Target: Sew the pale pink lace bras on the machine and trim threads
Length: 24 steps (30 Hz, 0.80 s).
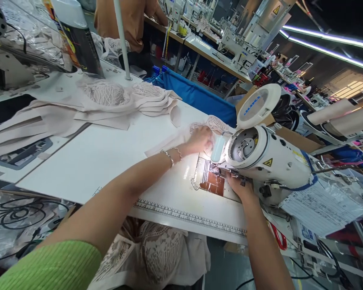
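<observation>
My left hand (201,139), with a bracelet at the wrist, is closed on a pale pink lace bra (217,123) on the table, just left of the sewing machine's needle area. Part of the bra lies behind the hand and the machine head. My right hand (237,186) reaches beneath the arm of the white sewing machine (278,165); its fingers are hidden there. Between the hands, a lamp lights the needle plate (211,181). The machine's round end cover (258,106) stands swung up.
Stacked beige lace bras (109,96) lie at the table's back left, near a spray can (78,40) and a thin upright pole (122,40). More lace pieces (160,249) hang below the ruler-marked front edge (187,215). Behind are a blue cloth bin (196,94) and a seated person (121,24).
</observation>
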### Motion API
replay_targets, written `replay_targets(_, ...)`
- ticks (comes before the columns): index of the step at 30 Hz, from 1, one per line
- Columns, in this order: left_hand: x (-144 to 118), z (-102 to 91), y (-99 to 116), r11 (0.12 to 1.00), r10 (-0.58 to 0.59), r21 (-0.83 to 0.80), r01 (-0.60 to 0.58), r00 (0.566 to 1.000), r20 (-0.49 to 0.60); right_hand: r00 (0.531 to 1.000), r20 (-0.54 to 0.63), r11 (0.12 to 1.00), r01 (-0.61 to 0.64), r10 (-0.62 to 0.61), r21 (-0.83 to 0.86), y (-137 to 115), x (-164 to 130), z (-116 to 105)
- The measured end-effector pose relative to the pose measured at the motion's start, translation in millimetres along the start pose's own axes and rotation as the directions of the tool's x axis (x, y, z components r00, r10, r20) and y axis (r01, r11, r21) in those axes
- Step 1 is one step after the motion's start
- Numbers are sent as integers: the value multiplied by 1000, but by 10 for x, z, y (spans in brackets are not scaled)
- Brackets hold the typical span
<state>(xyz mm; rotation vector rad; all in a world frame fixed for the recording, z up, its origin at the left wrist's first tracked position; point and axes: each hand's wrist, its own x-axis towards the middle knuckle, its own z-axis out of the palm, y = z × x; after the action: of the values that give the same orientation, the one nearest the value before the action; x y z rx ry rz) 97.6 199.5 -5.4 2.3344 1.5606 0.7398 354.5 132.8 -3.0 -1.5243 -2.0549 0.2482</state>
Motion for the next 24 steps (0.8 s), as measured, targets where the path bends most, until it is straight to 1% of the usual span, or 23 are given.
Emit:
replay_targets(2,-140,-198,-95,991,-89,99,87,996,16,1000,7,998,15,-15,-55,-77,-242,-14)
replay_targets(3,-238,-294,-129,984,-113,143,105,993,45,999,15,995,43,-42,-87,-138,-384,-6)
replay_targets(4,-357,-381,-146,978,-123,180,107,989,78,995,38,990,96,-92,-99,-215,-531,12)
replay_targets(6,-657,-514,-117,967,-127,238,93,983,131,971,44,972,234,-233,-17,-410,-798,69)
replay_targets(7,-835,-555,-76,965,-111,252,69,981,158,963,21,963,269,-270,28,-520,-902,105)
replay_targets(8,-1025,-579,-22,964,-98,263,45,976,194,966,-18,965,257,-257,52,-630,-980,142)
replay_targets(9,-1219,-586,39,962,-69,272,1,968,241,978,-55,976,206,-203,69,-736,-1030,180)
replay_targets(10,-1410,-578,103,953,-4,293,-80,962,274,987,-83,985,143,-135,94,-834,-1054,216)
replay_targets(11,-1594,-559,169,937,60,319,-140,967,247,994,-86,990,84,-74,116,-923,-1059,253)
replay_targets(12,-1763,-531,236,921,107,350,-172,975,196,997,-77,992,29,-20,126,-1003,-1050,290)
replay_targets(14,-2057,-463,370,900,153,396,-183,983,106,998,-17,994,-58,60,91,-1138,-1026,370)
replay_targets(16,-2290,-399,491,890,167,418,-180,984,70,993,62,995,-98,98,6,-1242,-1032,455)
replay_targets(18,-2456,-353,564,903,174,384,-196,981,91,986,129,993,-98,106,-61,-1306,-1085,523)
replay_targets(20,-2526,-333,564,935,182,288,-208,977,114,979,185,995,-73,85,-68,-1322,-1171,540)
replay_targets(22,-2480,-351,515,952,193,218,-216,973,123,972,233,999,-28,32,-21,-1293,-1266,475)
replay_targets(24,-2336,-414,473,942,247,194,-272,958,146,969,246,997,19,-36,72,-1245,-1348,323)
